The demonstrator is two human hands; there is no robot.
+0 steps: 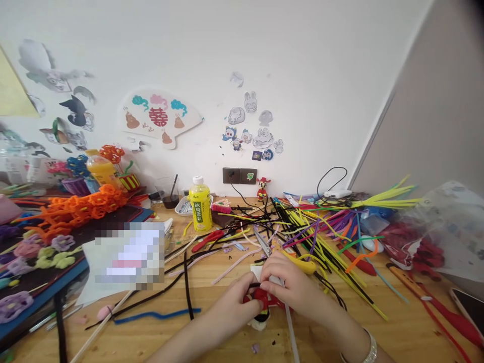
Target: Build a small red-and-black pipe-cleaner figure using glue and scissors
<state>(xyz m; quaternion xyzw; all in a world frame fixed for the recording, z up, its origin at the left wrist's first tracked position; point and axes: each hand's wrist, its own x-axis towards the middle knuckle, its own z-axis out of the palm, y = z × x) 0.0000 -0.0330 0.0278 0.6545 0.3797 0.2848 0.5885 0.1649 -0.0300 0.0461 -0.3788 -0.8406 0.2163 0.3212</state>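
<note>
Left hand (235,306) and right hand (291,283) together, clamped on a red pipe-cleaner bundle (257,298), shape hard to tell, scissors (261,242) just beyond it on the bench (397,333)

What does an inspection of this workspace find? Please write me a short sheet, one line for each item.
Surface: wooden desk, crowded with craft material.
Job's things: red bundle, held over the desk.
Clutter: pipe cleaners in many colours, scissors near the hands, yellow bottle, orange flowers.
Grips: left hand and right hand both on the bundle.
Cables: black cable looping by the wall.
Surroundings: white wall with stickers, phone at the desk's right.
</note>
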